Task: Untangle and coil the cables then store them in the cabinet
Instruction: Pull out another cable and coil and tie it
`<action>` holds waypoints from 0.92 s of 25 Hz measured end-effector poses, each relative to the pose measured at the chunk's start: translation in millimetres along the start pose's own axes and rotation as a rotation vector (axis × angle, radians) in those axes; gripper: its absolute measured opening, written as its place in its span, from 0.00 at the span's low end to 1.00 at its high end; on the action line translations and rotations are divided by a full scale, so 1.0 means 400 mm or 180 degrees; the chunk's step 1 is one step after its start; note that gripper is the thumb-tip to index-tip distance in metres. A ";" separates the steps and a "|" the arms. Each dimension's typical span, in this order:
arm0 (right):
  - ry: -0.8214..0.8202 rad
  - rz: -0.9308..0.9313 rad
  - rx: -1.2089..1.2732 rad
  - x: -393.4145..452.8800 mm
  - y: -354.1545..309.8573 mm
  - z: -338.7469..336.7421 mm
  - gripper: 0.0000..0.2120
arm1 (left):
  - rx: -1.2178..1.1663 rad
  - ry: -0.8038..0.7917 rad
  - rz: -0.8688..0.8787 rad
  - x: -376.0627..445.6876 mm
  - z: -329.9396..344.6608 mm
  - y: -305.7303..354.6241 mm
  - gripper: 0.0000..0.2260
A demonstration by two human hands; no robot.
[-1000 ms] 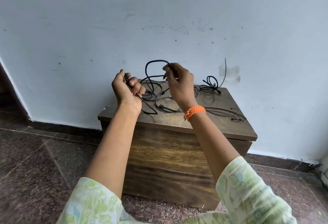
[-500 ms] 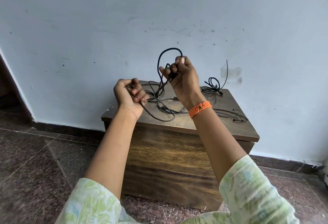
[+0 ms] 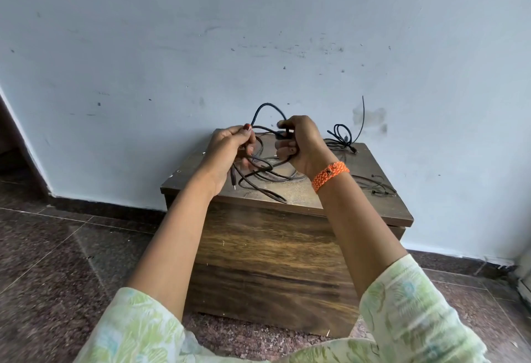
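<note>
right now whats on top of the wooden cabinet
Loose black cables lie on the cabinet: a bundle at the back right and a thin cable on the right. Both hands hide the tangle's middle.

Your wooden cabinet (image 3: pixel 275 250) stands on the speckled floor (image 3: pixel 48 262); loose black cables (image 3: pixel 343 140) lie across its top.

**Pale green print sleeves, one orange wristband**

Both arms are bare from wrist to past the elbow. The sleeves (image 3: pixel 135 331) are loose, light green with a leafy print and bits of pale blue. The right wrist has a braided orange thread band (image 3: pixel 330 175). The left hand (image 3: pixel 227 150) shows a dark red painted thumbnail.
</note>
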State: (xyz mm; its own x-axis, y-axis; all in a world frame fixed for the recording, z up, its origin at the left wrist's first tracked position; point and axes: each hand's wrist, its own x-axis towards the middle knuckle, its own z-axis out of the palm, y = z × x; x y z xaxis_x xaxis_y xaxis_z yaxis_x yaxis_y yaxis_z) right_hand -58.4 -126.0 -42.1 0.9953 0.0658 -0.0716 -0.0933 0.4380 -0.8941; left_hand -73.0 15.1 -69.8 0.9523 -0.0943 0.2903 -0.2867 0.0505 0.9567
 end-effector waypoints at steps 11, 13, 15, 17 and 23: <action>0.0181 -0.0400 -0.2891 -0.062 -0.045 -0.001 0.14 | 0.0890 -0.1157 -0.0640 -0.037 -0.013 0.050 0.11; -0.0033 -0.0330 -0.2195 -0.073 -0.057 0.000 0.14 | 0.1092 -0.1190 -0.0521 -0.044 -0.003 0.049 0.10; -0.0644 0.0203 -0.2411 -0.097 -0.052 0.007 0.15 | 0.1122 -0.0849 -0.0161 -0.042 0.008 0.051 0.10; -0.0903 0.0300 -0.3008 -0.108 -0.048 0.009 0.23 | 0.0995 -0.0424 0.0080 -0.032 0.000 0.049 0.10; -0.0344 -0.0660 -0.2337 -0.095 -0.094 -0.054 0.15 | -0.0292 -0.0318 -0.0535 0.002 -0.065 0.028 0.15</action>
State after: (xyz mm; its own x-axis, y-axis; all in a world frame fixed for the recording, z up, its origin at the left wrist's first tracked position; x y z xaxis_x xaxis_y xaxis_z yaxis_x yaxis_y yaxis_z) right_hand -92.1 -164.4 -15.3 0.9786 0.1511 0.1393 0.1746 -0.2538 -0.9514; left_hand -72.7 41.5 -59.4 0.9694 -0.2069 0.1318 -0.1095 0.1156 0.9872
